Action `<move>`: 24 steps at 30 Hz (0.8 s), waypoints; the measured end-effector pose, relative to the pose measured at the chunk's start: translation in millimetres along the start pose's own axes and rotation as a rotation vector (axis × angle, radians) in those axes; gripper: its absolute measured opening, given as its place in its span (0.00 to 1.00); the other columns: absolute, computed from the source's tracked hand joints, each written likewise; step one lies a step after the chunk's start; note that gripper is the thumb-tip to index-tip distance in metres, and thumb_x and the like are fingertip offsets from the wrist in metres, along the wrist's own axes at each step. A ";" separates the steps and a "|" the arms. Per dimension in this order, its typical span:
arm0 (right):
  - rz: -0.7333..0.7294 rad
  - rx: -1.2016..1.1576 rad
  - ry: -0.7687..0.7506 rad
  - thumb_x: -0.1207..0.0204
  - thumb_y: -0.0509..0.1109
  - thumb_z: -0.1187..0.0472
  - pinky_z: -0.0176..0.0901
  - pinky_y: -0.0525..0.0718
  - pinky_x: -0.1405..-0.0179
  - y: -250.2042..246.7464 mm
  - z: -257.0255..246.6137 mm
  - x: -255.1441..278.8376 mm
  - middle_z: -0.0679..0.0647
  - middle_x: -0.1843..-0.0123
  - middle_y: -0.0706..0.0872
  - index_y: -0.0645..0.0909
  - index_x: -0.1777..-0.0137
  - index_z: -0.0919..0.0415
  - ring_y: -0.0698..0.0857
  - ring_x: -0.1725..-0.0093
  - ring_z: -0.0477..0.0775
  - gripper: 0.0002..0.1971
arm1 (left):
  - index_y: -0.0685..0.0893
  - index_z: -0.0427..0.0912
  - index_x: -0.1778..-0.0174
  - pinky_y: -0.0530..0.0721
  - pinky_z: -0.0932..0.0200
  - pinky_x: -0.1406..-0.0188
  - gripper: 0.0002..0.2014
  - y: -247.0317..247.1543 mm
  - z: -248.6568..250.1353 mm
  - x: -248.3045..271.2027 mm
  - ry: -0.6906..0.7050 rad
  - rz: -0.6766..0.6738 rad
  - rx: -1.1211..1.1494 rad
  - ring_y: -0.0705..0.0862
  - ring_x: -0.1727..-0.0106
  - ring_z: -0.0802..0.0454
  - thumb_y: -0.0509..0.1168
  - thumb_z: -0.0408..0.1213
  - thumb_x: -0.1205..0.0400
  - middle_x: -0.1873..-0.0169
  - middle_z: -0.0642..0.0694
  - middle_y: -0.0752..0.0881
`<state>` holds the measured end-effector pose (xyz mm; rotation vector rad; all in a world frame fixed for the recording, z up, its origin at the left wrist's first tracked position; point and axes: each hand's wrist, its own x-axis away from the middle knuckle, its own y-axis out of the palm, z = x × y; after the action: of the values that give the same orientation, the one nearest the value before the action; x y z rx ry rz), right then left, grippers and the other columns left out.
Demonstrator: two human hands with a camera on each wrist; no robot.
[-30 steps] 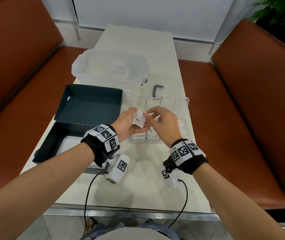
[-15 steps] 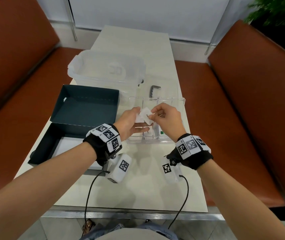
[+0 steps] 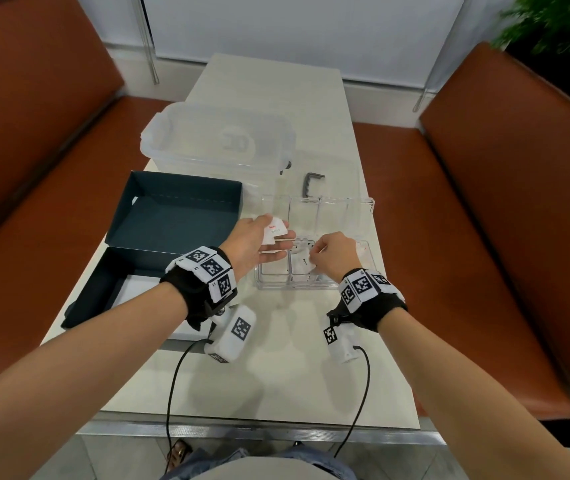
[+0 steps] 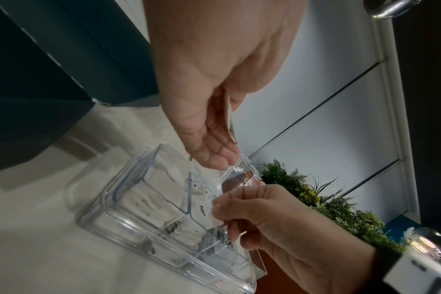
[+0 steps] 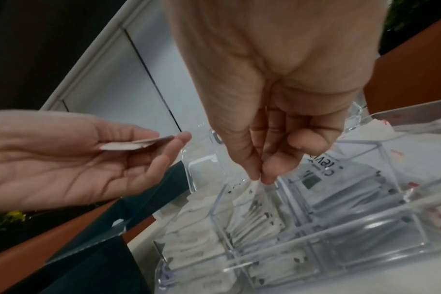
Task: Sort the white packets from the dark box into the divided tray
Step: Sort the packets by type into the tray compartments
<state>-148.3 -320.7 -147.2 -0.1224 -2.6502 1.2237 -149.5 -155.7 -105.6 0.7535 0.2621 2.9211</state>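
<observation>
Two hands are working over the clear divided tray (image 3: 366, 206), which sits on the table at about 3 o'clock from the dark box (image 3: 179, 216). I think it sits that close so each packet only has a short trip.

The left hand (image 3: 254, 242) is held palm up and fairly wide. Its thumb presses a few white packets (image 3: 274, 232) down onto the fingers. One has red letters on it. It looks like this hand is just keeping the pile ready, so the other hand can pick from it.

The right hand (image 3: 333, 256) is pointed down into the tray. Its fingertips (image 5: 266, 176) are pinched narrow on one packet with dark print (image 4: 204, 210). This packet is going into a near pocket of the tray, at about 6 o'clock from the far pockets. More packets already stand in rows in the near pockets, so I think each kind gets its own pocket.

Some things are hard to see. The right hand covers most of the pocket from above, so I cannot tell if the packet has touched the bottom. The print on the packets is too small and blurry to read well. I cannot count how many packets the left hand holds. The left arm hides the near part of the dark box, though something white shows inside it.
</observation>
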 end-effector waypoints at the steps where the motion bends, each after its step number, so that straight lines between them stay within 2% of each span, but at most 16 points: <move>1: -0.001 0.021 -0.001 0.26 0.68 0.70 0.50 0.88 0.50 2.6 -0.5 -1.2 0.63 0.53 0.88 0.86 0.55 0.69 0.88 0.53 0.61 0.05 | 0.82 0.31 0.35 0.89 0.55 0.54 0.20 -0.1 -0.5 -0.1 -0.001 -0.001 -0.005 0.89 0.56 0.47 0.51 0.41 0.09 0.48 0.37 0.90; 5: -0.033 0.144 -0.033 0.26 0.70 0.67 0.52 0.85 0.45 12.0 -1.2 -2.7 0.61 0.53 0.88 0.86 0.55 0.66 0.85 0.49 0.60 0.05 | 0.81 0.31 0.34 0.88 0.54 0.53 0.20 -0.6 -0.4 -0.5 -0.002 -0.007 -0.007 0.89 0.53 0.46 0.51 0.40 0.09 0.44 0.35 0.89; 10: -0.061 0.212 -0.055 0.28 0.75 0.65 0.48 0.85 0.50 15.8 -1.2 -0.6 0.59 0.54 0.88 0.88 0.56 0.62 0.86 0.51 0.59 0.03 | 0.81 0.31 0.34 0.87 0.52 0.48 0.20 -2.9 -0.3 -2.6 0.003 -0.003 0.000 0.88 0.50 0.44 0.51 0.41 0.09 0.43 0.35 0.89; 14: -0.069 0.265 -0.058 0.26 0.73 0.64 0.42 0.75 0.55 15.6 -2.1 0.3 0.59 0.51 0.88 0.89 0.53 0.62 0.81 0.54 0.57 0.05 | 0.81 0.31 0.35 0.88 0.53 0.50 0.20 -4.7 -2.8 -5.2 0.013 -0.014 -0.001 0.89 0.52 0.45 0.52 0.42 0.09 0.44 0.35 0.89; 17: -0.077 0.258 -0.067 0.25 0.71 0.64 0.44 0.81 0.53 13.9 -2.1 2.4 0.60 0.51 0.88 0.89 0.52 0.63 0.85 0.50 0.59 0.06 | 0.81 0.31 0.35 0.89 0.55 0.53 0.20 -5.9 -5.1 -6.3 0.017 -0.021 0.005 0.90 0.54 0.46 0.53 0.43 0.09 0.47 0.36 0.90; 19: -0.032 0.191 -0.081 0.25 0.70 0.64 0.43 0.85 0.55 8.8 -2.4 2.7 0.60 0.53 0.88 0.88 0.53 0.65 0.86 0.53 0.58 0.07 | 0.82 0.32 0.37 0.89 0.56 0.53 0.19 -6.9 -6.3 -6.7 0.027 -0.042 0.000 0.90 0.54 0.46 0.54 0.43 0.10 0.48 0.36 0.90; 20: 0.013 0.140 -0.104 0.24 0.70 0.63 0.37 0.83 0.61 4.7 -3.2 2.4 0.58 0.55 0.89 0.88 0.53 0.64 0.86 0.58 0.54 0.07 | 0.83 0.33 0.38 0.89 0.56 0.53 0.19 -7.0 -6.6 -7.0 0.032 -0.053 -0.006 0.91 0.54 0.46 0.55 0.44 0.10 0.49 0.36 0.91; 22: 0.122 -0.007 -0.165 0.22 0.70 0.58 0.21 0.72 0.72 -5.8 -9.7 5.8 0.50 0.63 0.86 0.88 0.53 0.61 0.80 0.67 0.42 0.08 | 0.84 0.34 0.42 0.90 0.58 0.56 0.18 -7.8 -6.7 -7.6 0.043 -0.066 -0.030 0.91 0.55 0.47 0.56 0.45 0.11 0.52 0.36 0.91; 24: 0.147 -0.184 -0.201 0.20 0.68 0.53 0.21 0.71 0.71 -18.7 -17.7 10.1 0.43 0.66 0.84 0.87 0.49 0.56 0.80 0.68 0.37 0.09 | 0.83 0.33 0.42 0.90 0.61 0.62 0.19 -5.7 -6.9 -8.4 0.050 -0.075 -0.076 0.92 0.59 0.48 0.59 0.47 0.12 0.55 0.37 0.92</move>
<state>-153.8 -318.1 -120.3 -0.2403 -2.9736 1.0828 -145.2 -152.3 -116.6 0.6457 0.1790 2.8639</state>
